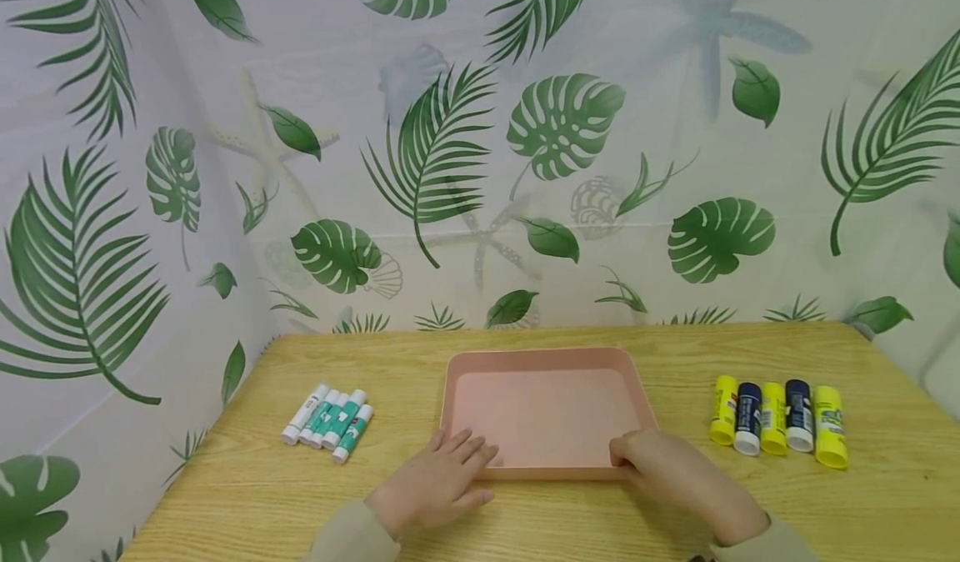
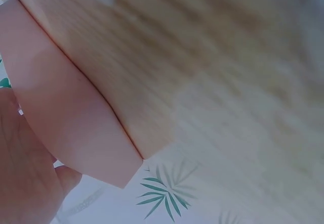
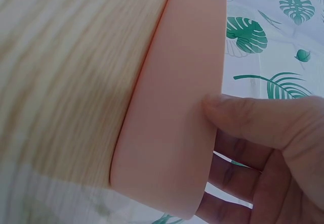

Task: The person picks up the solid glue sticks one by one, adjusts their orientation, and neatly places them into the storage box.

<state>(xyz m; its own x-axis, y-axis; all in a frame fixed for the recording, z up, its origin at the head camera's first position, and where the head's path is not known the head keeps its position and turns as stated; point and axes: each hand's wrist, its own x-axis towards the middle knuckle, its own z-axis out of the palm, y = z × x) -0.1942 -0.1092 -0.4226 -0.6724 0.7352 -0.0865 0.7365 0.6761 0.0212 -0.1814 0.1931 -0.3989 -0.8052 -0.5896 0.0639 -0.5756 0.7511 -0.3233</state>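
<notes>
A shallow pink tray (image 1: 551,416) lies on the wooden table in the head view. My left hand (image 1: 442,474) rests over its near left corner, fingers spread and fairly straight, the thumb held apart. The left wrist view has the tray's outer wall (image 2: 71,102) with part of the left hand (image 2: 25,158) beyond its rim. At the near right corner my right hand (image 1: 675,470) grips the rim. In the right wrist view the thumb of the right hand (image 3: 283,143) presses the outside of the wall, and the other fingers go behind it.
Several white and green glue sticks (image 1: 330,420) lie side by side left of the tray. Several yellow and dark blue glue sticks (image 1: 772,420) lie in a row to its right. A leaf-printed cloth (image 1: 480,170) hangs behind the wooden table (image 1: 247,495).
</notes>
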